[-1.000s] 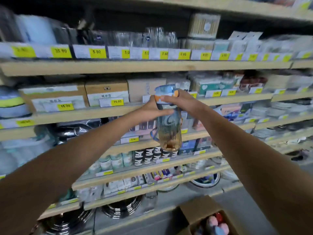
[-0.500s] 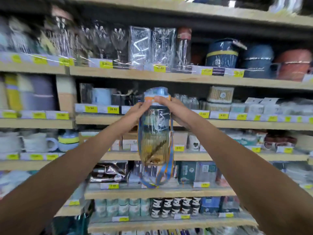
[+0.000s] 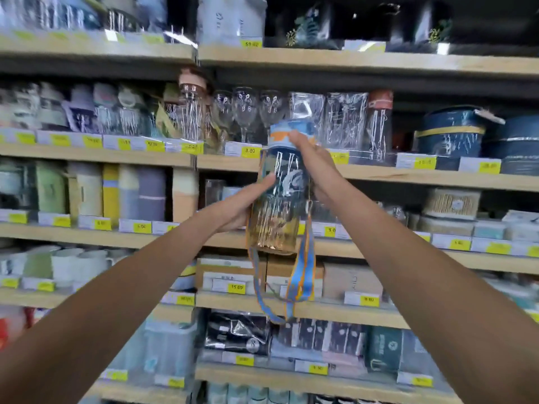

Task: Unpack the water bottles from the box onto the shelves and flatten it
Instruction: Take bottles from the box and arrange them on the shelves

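Holding one water bottle (image 3: 278,208) up in the air with both hands, in front of the shelves (image 3: 408,177) and apart from every board. Nearly upright, leaning a little to the right at the top, with its blue and orange lid (image 3: 284,135) before the row of stemmed glasses (image 3: 245,112) and its bottom before the edge of the next board down. Clear body, bluish in the upper part and amber in the lower part, with many bright glints as from a thin plastic wrap. Inside, perhaps nothing, but too blurred to tell for sure. Left hand (image 3: 237,209) against the left side of the lower body, thumb laid up along the front, other fingers hidden behind the bottle, holding it. Right hand (image 3: 313,160) closed round the neck from the right, thumb pressed on the lid, other fingers curled behind. Blue and orange strap (image 3: 300,279) hanging free from the bottle's right side in a long loop down below its bottom. Behind, on the shelf of the glasses, a clear bottle with a brownish cap (image 3: 379,121), standing upright in shiny wrap, and farther right round blue boxes (image 3: 450,137) with lids on, contents not visible. Lower left, white and green mugs (image 3: 73,266) in a row, open side up. Under the held bottle, closed cardboard boxes (image 3: 233,271) side by side. Yellow price tags (image 3: 250,151) along the front edges of the boards.
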### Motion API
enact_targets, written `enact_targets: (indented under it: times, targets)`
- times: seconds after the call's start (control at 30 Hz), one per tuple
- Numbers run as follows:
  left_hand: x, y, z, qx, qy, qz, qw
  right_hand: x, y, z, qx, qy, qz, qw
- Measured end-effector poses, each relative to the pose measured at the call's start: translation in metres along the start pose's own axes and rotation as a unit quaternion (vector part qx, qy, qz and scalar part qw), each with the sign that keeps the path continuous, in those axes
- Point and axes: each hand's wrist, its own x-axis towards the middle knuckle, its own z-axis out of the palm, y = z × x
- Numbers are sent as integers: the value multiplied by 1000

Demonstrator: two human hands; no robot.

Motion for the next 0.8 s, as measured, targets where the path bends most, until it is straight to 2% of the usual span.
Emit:
enact_targets:
  times: [0.13,0.23,0.33,0.43,0.6,0.7,0.8]
  targets:
    - [-8,22,-49,82,85,30,993,27,-10,51,23,12,-47,999]
    - [-11,39,-90,218,181,92,955,47,-16,98,15,17,-61,998]
    - [-16,50,-125,262,268,118,920,61,-16,142,-9,3,-92,996]
    - [-21,60,-159,228,316,150,908,71,-11,186,-27,-42,-66,997]
    - [-34,79,-222,176,331,147,915,85,-2,252,-17,-68,-70,995]
    - [-42,91,-253,58,313,134,938,96,8,282,-34,-108,-68,991]
    - [-50,103,-280,-78,295,158,939,108,11,310,-49,-120,-79,988]
